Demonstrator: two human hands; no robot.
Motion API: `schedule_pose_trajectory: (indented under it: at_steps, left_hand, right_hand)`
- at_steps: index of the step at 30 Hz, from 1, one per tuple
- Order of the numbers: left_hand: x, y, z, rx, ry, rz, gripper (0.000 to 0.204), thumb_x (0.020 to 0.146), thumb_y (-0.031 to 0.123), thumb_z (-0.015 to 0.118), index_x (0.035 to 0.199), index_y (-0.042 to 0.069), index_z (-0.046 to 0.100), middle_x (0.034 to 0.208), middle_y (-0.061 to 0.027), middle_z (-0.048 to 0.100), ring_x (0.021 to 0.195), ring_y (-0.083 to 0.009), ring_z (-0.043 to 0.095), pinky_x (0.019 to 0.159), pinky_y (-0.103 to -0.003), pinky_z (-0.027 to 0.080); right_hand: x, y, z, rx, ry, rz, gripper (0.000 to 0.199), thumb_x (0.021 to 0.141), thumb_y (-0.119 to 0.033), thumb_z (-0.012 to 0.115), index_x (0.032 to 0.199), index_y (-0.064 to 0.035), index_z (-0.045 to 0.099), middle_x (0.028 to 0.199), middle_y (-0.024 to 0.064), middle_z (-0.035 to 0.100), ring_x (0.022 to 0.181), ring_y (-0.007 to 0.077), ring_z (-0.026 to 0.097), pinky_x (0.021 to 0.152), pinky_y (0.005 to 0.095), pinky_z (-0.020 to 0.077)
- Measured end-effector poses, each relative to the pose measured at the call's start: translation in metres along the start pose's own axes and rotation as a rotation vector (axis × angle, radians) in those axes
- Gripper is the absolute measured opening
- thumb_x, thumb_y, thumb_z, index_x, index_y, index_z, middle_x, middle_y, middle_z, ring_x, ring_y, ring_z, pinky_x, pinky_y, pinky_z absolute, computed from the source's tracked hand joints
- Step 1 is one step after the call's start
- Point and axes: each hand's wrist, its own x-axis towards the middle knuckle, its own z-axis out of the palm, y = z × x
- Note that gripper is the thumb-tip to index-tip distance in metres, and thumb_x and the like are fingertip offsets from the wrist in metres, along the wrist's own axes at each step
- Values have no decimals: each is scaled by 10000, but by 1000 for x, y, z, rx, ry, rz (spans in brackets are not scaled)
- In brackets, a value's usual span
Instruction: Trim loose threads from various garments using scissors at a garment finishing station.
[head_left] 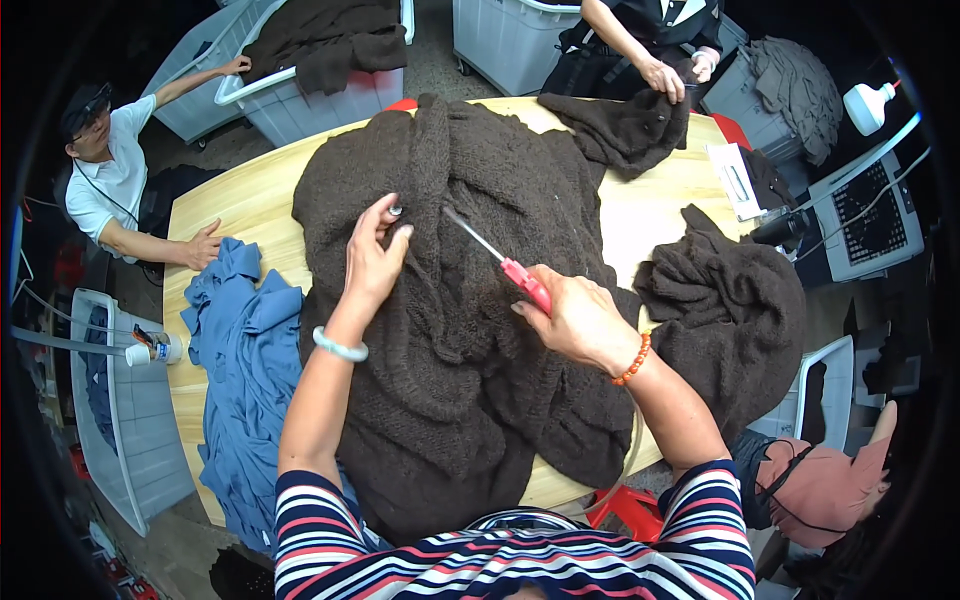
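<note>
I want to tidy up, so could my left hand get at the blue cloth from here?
Likely yes: nothing seems to stand between the left hand and the blue cloth lying to its left, though a co-worker's hand is at the cloth's far end.

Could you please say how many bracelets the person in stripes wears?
2: a smooth pale green bangle on the left wrist and an orange beaded bracelet on the right wrist.

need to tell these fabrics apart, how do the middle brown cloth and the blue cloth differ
The brown cloth is dark and fuzzy-looking; the blue cloth is lighter and smoother-looking. The brown cloth spreads wide across the middle of the table; the blue cloth lies in a narrower heap at its left. Both are rumpled.
</note>
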Motion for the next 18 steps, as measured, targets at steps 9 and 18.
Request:
schedule_pose_trajectory:
  at_steps: [9,18]
  left_hand:
    - [-82,-5,-31,55,52,-188,419,790,-54,647,1202,7,610,1057,-108,682,964,-179,636,883,-307,492]
    - [-220,46,-182,-418,282,-553,360,955,86,577,1286,-45,530,1235,-125,612,1091,-195,607,962,-315,481]
  right_hand:
    - [30,-7,51,25,86,31,568,811,-265,735,1301,-118,487,946,211,675,931,398,658,822,475,516]
    - [-52,83,-23,535,361,-4,416,832,10,662,1238,7,574,1196,77,629,1129,152,567,1013,296,409]
